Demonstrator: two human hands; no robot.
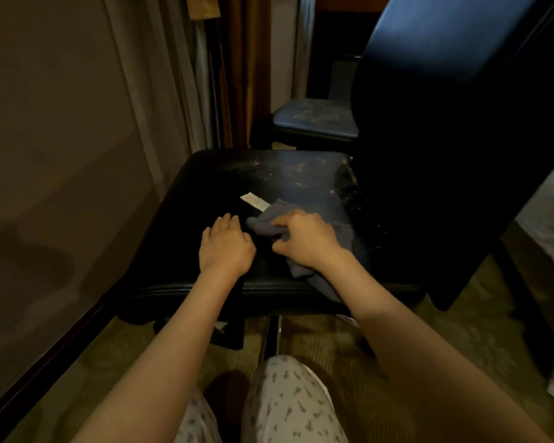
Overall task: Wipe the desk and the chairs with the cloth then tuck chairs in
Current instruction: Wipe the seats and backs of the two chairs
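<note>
On the black padded leather chair seat (199, 193), the right hand (307, 239) bunches the grey-blue fabric cloth (264, 225) in curled fingers; the left hand (226, 249) rests flat beside it, fingers relaxed, bracing. Best sweep with firm, overlapping strokes toward the speckled flaking far patch (301, 174).

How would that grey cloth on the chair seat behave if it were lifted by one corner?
Probably floppy: the cloth bunches in folds under the right hand, and one end seems to droop over the front edge of the seat. Likely light, since one hand gathers it. Crumpled so, it probably would not roll.
</note>
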